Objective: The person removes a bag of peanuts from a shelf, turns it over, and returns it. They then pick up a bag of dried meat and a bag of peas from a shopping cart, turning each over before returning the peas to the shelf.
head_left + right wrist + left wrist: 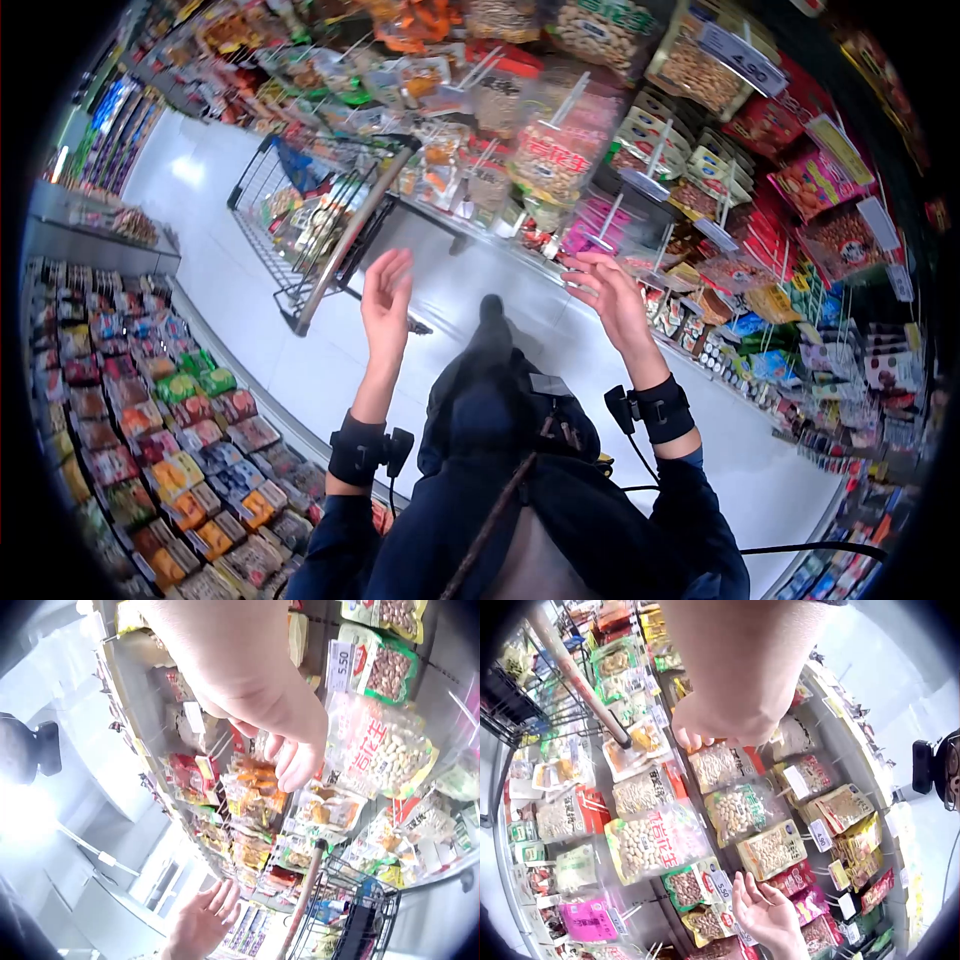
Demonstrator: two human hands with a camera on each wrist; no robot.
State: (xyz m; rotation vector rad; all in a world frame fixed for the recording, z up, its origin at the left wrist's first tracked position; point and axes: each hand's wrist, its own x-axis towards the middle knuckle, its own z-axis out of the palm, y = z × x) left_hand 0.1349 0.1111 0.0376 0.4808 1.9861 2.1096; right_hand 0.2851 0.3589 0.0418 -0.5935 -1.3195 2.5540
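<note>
My left hand (pixel 385 312) is raised in the aisle beside the shopping cart handle (pixel 343 255), with relaxed fingers and nothing in it. The right hand (pixel 617 308) is lifted in front of the snack rack, its fingers spread loosely and holding nothing. Between and beyond the hands hangs a large clear bag of peanuts (pixel 553 158) with red lettering. In the left wrist view, the right hand (pixel 769 913) overlaps a row of hanging nut bags (pixel 772 851). The right wrist view shows the left hand (pixel 204 921) with fingers extended.
A wire shopping cart (pixel 262 215) with bagged goods in it stands ahead on the left. Hooks and price tags (pixel 742 58) stick out from the rack at right. A low display of packaged food (pixel 190 440) lines the left side. Pale floor (pixel 200 215) runs between them.
</note>
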